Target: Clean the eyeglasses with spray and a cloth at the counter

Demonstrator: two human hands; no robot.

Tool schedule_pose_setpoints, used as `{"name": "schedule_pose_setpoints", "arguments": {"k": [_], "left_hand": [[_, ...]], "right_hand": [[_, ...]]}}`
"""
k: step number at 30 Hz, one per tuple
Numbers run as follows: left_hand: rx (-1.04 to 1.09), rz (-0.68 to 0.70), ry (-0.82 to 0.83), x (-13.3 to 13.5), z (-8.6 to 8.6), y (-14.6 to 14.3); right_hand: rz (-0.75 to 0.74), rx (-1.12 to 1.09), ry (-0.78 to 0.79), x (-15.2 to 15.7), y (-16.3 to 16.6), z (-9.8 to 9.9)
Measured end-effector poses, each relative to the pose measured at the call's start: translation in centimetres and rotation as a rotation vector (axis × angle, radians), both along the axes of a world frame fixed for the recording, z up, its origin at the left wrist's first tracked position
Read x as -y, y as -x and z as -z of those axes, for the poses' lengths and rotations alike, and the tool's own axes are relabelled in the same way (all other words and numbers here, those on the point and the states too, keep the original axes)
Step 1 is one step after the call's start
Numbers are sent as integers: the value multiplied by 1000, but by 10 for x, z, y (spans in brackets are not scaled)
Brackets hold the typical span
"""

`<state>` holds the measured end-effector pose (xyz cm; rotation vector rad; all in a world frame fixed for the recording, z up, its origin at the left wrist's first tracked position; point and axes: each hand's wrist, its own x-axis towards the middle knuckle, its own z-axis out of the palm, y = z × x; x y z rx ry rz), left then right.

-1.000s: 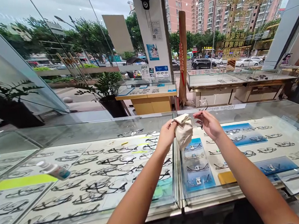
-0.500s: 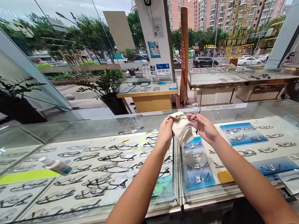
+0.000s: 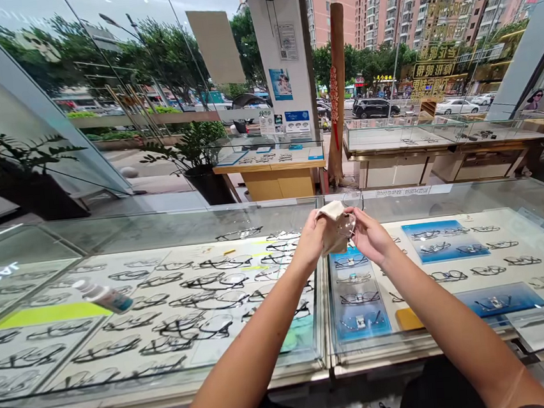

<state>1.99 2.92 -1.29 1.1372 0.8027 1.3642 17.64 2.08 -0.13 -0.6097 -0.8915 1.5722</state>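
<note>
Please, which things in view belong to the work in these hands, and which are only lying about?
Seemingly in use:
pale cloth, in the left hand
eyeglasses, in the right hand

Apparently just lying about:
white bottle, on the glass counter
display frames, inside the counter
blue panels, under some frames

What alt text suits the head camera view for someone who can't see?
A person's left hand holds a pale cloth close to eyeglasses in the right hand, above glass display cases of spectacle frames. A white bottle is at left.
</note>
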Motion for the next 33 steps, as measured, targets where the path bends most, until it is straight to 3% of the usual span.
{"name": "schedule_pose_setpoints", "arguments": {"k": [6,9,15,19,25,28,33], "left_hand": [[-91,49,-44,12,-6,-5],[-209,-5,-119,15,-11,-5],[-453,-118,-285,17,-9,-4],[-475,-127,-314,21,-9,-5],[-583,-243,-504,26,-7,-7],[-531,-259,-425,28,-7,-8],[-214,-159,-174,24,-10,-7]], "right_hand": [[-78,-155,118,1,1,-2],[-29,-185,141,2,1,-5],[167,-33,-37,8,0,-11],[271,77,-106,10,-1,-13],[279,150,-114,11,2,-13],[273,172,-119,13,3,-13],[239,141,-94,14,0,-16]]}}
